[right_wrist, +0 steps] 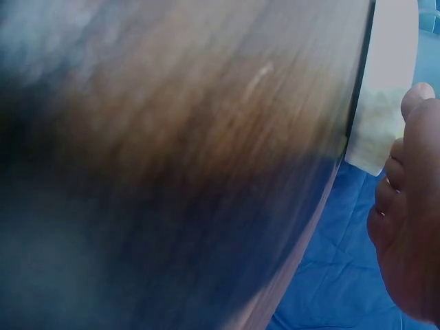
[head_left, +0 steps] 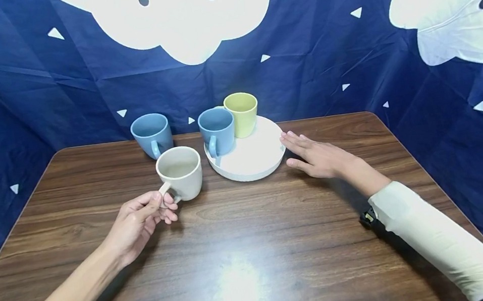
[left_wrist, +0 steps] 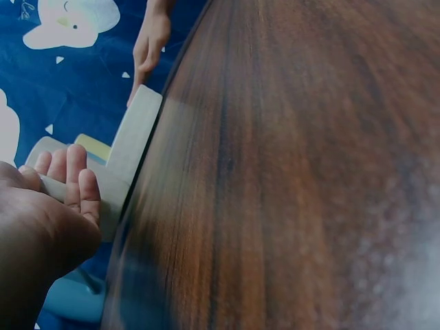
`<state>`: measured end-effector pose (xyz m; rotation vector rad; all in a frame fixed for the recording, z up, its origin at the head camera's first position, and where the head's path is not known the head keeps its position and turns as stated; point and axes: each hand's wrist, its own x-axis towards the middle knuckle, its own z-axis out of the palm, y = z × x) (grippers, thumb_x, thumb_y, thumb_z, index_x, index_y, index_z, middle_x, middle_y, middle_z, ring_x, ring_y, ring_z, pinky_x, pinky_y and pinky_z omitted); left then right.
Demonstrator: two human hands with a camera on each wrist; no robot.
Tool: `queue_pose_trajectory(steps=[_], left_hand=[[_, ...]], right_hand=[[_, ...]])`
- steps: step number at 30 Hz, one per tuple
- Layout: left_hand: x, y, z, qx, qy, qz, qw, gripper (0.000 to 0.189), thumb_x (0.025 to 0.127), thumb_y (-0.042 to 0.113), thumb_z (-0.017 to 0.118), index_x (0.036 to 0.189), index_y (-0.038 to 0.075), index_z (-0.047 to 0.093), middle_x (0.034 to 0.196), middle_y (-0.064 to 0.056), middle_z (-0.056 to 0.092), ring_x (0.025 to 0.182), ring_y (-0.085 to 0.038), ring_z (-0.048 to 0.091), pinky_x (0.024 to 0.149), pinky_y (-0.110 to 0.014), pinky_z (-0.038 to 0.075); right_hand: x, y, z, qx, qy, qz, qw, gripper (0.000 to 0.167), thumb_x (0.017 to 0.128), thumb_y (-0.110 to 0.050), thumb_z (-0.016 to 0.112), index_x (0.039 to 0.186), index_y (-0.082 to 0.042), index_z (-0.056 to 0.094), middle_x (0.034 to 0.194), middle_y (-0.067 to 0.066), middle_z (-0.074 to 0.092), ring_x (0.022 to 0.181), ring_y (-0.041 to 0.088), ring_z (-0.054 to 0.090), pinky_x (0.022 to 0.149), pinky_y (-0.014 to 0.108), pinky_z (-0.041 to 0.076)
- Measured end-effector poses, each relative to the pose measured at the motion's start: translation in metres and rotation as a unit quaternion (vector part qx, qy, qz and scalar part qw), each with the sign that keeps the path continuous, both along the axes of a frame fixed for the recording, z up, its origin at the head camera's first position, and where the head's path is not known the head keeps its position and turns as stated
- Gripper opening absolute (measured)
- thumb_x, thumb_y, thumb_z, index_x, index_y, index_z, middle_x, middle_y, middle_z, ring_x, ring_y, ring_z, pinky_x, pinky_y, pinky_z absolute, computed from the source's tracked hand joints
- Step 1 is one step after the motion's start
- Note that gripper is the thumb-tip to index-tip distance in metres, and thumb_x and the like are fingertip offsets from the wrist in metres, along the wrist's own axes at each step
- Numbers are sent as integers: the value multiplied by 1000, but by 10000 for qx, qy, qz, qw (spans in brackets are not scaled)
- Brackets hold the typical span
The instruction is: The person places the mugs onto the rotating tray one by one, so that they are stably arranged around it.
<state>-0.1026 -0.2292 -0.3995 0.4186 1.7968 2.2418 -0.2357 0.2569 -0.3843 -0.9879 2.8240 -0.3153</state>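
Observation:
My left hand (head_left: 138, 222) pinches the handle of an off-white mug (head_left: 188, 180), upright in front of a blue mug (head_left: 154, 131). Whether its base touches the table I cannot tell. A round white tray (head_left: 254, 164) with a low rim lies to the right of it. On the tray's left and back parts stand a second blue mug (head_left: 223, 135) and a yellow-green mug (head_left: 243, 114). My right hand (head_left: 322, 156) has its fingers stretched out, fingertips at the tray's right rim. In the right wrist view, part of the tray (right_wrist: 385, 82) shows beyond that hand.
All of this is on a brown wood-grain table (head_left: 252, 230), with glare near its front. A dark blue cloth (head_left: 325, 58) with white cartoon shapes hangs behind the table and along its sides. The lone blue mug stands near the table's back edge.

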Motion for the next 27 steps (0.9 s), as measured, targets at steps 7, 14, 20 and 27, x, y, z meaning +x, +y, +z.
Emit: queue_pose_trajectory(steps=[7, 14, 20, 27], left_hand=[[-1, 2, 3, 76, 31, 8, 10000, 33, 122, 17, 48, 113, 8, 78, 107, -1, 82, 92, -10, 80, 83, -23, 63], [0, 3, 4, 130, 17, -12, 9999, 33, 123, 16, 48, 112, 9, 78, 107, -2, 82, 92, -10, 81, 83, -23, 63], [0, 3, 5, 169, 55, -15, 9998, 33, 123, 16, 48, 112, 9, 78, 107, -1, 82, 92, -9, 81, 83, -23, 63], [-1, 5, 7, 188, 40, -18, 9998, 32, 122, 16, 48, 112, 8, 78, 107, -3, 83, 93, -10, 81, 83, -23, 63]], right_hand=[[5, 1, 2, -5, -10, 74, 10000, 73, 122, -50, 45, 181, -14, 21, 191, 8, 16, 179, 30, 16, 146, 54, 20], [11, 0, 0, 33, -37, 63, 10000, 73, 122, -50, 46, 181, -17, 21, 191, 6, 16, 178, 31, 16, 145, 54, 22], [18, -4, 3, 38, -81, 46, 9999, 73, 122, -51, 45, 182, -18, 21, 191, 5, 16, 178, 31, 17, 145, 53, 22], [24, -7, 6, 57, -88, 165, 9998, 73, 122, -50, 46, 181, -17, 21, 191, 5, 16, 178, 29, 18, 146, 52, 22]])
